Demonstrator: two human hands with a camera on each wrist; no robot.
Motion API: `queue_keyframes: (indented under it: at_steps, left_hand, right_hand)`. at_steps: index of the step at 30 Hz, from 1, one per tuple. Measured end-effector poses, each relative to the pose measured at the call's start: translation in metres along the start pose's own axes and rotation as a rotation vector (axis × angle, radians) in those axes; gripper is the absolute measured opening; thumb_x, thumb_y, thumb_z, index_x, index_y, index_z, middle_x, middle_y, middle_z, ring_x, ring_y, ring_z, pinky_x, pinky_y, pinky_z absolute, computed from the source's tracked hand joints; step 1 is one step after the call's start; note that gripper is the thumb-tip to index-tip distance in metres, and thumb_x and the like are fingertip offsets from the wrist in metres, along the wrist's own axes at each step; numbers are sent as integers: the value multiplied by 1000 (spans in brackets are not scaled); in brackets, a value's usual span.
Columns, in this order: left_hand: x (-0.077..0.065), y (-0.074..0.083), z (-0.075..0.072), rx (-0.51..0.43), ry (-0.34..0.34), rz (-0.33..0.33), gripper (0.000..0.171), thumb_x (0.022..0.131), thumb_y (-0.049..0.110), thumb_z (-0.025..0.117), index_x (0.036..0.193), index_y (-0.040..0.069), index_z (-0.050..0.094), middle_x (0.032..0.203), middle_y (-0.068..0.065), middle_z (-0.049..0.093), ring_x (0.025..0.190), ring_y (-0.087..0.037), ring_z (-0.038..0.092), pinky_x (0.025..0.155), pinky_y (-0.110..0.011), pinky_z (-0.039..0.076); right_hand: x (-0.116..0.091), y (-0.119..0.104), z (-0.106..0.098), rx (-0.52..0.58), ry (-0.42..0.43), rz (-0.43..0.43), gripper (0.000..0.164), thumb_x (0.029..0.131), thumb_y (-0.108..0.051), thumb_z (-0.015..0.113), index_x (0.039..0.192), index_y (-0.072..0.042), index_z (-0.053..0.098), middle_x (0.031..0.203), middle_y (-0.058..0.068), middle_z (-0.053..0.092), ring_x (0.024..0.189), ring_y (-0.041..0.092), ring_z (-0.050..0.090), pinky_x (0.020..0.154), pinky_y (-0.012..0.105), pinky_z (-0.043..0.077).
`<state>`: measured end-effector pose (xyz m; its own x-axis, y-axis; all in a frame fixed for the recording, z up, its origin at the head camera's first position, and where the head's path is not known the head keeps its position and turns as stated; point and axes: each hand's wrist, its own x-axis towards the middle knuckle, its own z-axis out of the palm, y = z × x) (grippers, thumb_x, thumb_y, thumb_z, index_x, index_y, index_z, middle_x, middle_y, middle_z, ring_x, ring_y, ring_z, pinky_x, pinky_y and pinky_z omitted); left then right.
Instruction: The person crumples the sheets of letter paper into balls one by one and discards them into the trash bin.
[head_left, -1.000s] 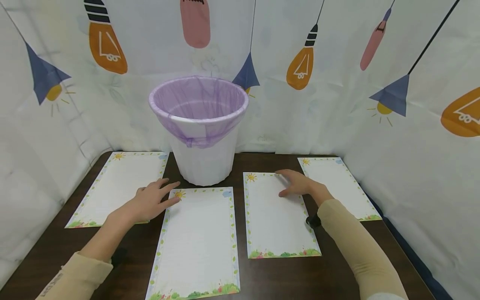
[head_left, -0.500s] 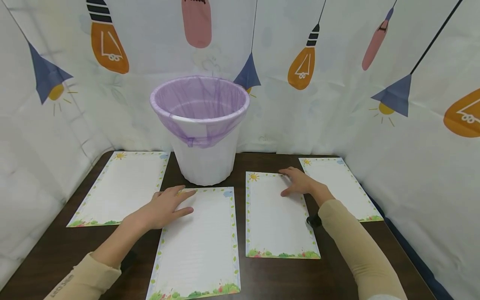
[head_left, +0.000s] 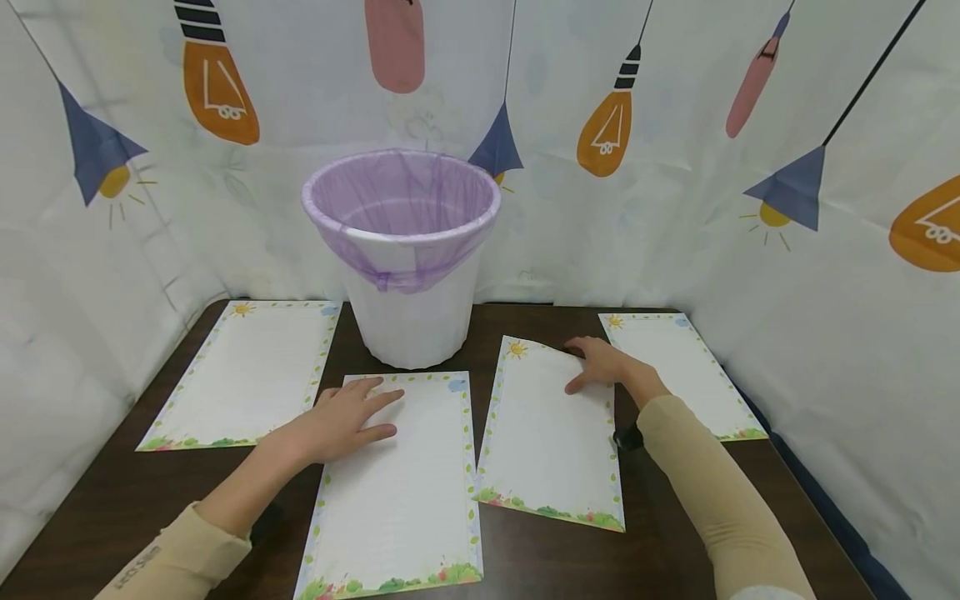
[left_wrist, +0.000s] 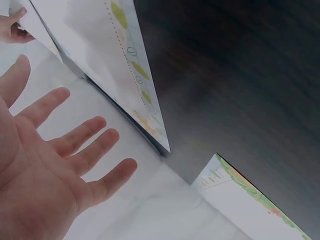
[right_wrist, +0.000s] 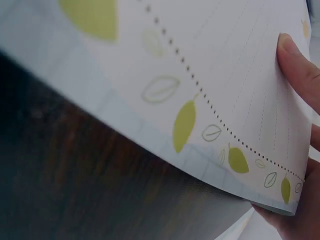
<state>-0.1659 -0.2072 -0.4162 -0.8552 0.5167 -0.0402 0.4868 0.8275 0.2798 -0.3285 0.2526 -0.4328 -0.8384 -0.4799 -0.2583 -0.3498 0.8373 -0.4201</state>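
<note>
My right hand [head_left: 602, 364] pinches the upper right corner of a sheet of paper [head_left: 551, 433] with a sun and leaf border. In the right wrist view the thumb [right_wrist: 295, 62] lies on its printed face and the other fingers are behind it; the sheet bends up there. Its lower left corner meets the edge of the middle sheet [head_left: 405, 500]. Over that middle sheet's upper left part is my left hand [head_left: 337, 425], fingers spread. The left wrist view shows the left hand's palm [left_wrist: 35, 185] with nothing in it.
A white bin [head_left: 412, 321] with a purple liner [head_left: 397, 267] stands at the back of the dark table [head_left: 540, 567]. Matching sheets lie at the far left [head_left: 255, 367] and far right [head_left: 675, 367]. Printed white cloth [head_left: 540, 233] surrounds the table.
The sheet under my right hand has lifted at its top and swung, its lower end shifting left towards the middle sheet. My left hand has moved right and slightly down over the middle sheet.
</note>
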Motion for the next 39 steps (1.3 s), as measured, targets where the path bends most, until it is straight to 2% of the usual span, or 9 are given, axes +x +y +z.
queue_keyframes:
  at_steps: [4,7,13,16,18,21,25,33,39]
  left_hand:
    - [0,3,0,10,-3,8,61,104,48,58,153,13,50,154,-28,40,141,-47,37,99,-73,34]
    - [0,6,1,14,-26,12,61,103,47,60,153,14,49,155,-27,40,143,-47,35,102,-74,31]
    - [1,16,1,19,-74,26,59,101,43,65,152,16,51,156,-25,40,143,-47,35,104,-74,30]
    - [2,19,0,30,-80,36,58,101,41,66,151,15,52,155,-25,40,142,-46,36,104,-74,31]
    - [3,20,0,38,-83,40,57,100,39,68,150,14,54,154,-25,42,141,-46,38,103,-73,32]
    - [4,19,2,48,-92,41,57,100,38,68,149,13,55,153,-25,42,140,-46,39,103,-72,34]
    - [5,18,5,39,-111,38,57,100,38,69,149,12,55,154,-26,41,141,-47,38,103,-72,33]
    - [0,19,12,23,-127,29,56,100,37,68,149,13,55,154,-25,40,142,-46,35,104,-73,31]
    - [0,19,14,28,-117,33,56,100,36,69,149,13,55,155,-26,39,143,-46,34,104,-73,31]
  right_hand:
    - [0,3,2,34,18,16,85,79,-37,91,141,4,51,138,22,54,127,38,50,107,53,41]
    - [-1,4,4,64,31,21,85,78,-37,92,139,3,49,137,21,54,125,37,52,106,52,42]
    - [-9,5,6,113,95,-6,93,78,-31,93,147,-2,39,143,22,53,126,39,55,106,54,42]
    - [-9,5,5,97,148,-44,96,82,-24,90,156,-4,32,147,23,50,131,41,52,107,57,41]
    - [-10,5,3,94,174,-78,92,87,-15,85,160,-7,30,150,24,48,134,43,49,107,59,41]
    - [-14,5,0,100,186,-120,74,93,-2,74,157,-10,39,151,23,47,137,44,45,106,60,41]
    - [-21,7,-3,128,209,-136,56,95,5,68,147,-12,55,147,19,53,134,44,49,105,59,43]
    - [-28,21,-6,132,277,-167,28,95,1,69,122,-8,74,130,15,66,129,40,54,108,57,42]
    - [-37,31,-7,202,262,-121,24,96,-5,70,119,-8,76,126,13,68,127,41,55,107,58,42]
